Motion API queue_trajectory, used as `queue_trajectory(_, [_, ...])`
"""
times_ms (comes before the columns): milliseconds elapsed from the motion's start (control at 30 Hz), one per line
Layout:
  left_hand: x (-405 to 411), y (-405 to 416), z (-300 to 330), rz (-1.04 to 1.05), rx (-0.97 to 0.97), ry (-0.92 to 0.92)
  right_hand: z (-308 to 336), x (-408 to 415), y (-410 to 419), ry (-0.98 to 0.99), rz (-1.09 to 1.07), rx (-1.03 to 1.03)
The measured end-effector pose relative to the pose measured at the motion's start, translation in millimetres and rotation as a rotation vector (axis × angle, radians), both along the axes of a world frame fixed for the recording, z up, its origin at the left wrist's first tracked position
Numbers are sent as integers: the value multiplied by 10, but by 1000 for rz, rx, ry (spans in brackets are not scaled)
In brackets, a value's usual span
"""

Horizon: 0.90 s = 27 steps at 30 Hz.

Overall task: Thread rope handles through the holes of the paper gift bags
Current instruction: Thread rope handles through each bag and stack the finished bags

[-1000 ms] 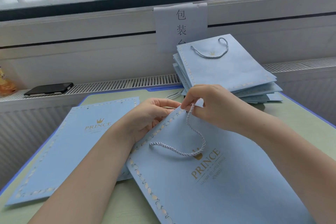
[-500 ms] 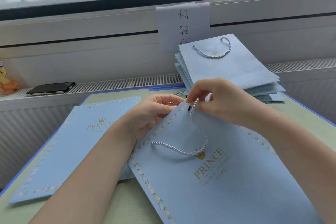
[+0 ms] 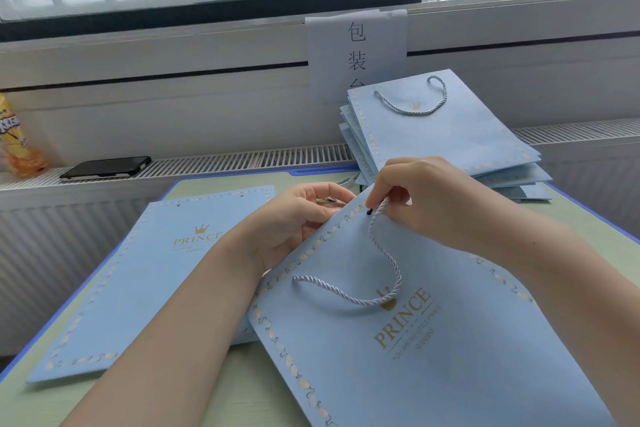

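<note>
The right hand [image 3: 422, 201] has lifted its pinched rope [image 3: 384, 253] end a little, hovering above the bag [image 3: 450, 357] hole. The left hand [image 3: 301, 218] still grips the rim, seemingly closed; threading remains unfinished.

Your left hand [image 3: 298, 218] sits at 10 o'clock of frame centre, forearm entering from 7 o'clock, fingers curled and thumb pressed forward, palm turned right. Your right hand [image 3: 426, 198] sits at 1 o'clock, forearm entering from 4 o'clock, thumb and forefinger pinched together, remaining fingers loosely bent, knuckles up.
</note>
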<state>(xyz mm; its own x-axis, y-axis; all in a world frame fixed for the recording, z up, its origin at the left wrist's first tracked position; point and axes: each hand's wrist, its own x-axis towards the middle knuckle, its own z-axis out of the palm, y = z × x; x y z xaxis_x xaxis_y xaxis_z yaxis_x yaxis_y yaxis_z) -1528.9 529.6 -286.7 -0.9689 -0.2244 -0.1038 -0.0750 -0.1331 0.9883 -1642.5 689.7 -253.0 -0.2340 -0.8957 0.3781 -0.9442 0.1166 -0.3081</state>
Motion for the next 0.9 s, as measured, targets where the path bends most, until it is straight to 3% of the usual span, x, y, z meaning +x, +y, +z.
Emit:
queue_trajectory(267, [-16, 5, -11, 30, -22, -41, -118, 109, -92, 247, 71, 0])
queue_trajectory(533, [-20, 26, 2, -11, 21, -35, -36, 28, -20, -134, 27, -82])
queue_trajectory(667, [-13, 73, 42, 4, 24, -50, -22, -67, 1, -130, 10, -45])
queue_trajectory(767, [-25, 95, 45, 83, -70, -74, -50, -143, 20, -104, -58, 22])
queue_trajectory(900, [-53, 120, 4, 221, -341, -80, -61, -111, 8, 4, -51, 49])
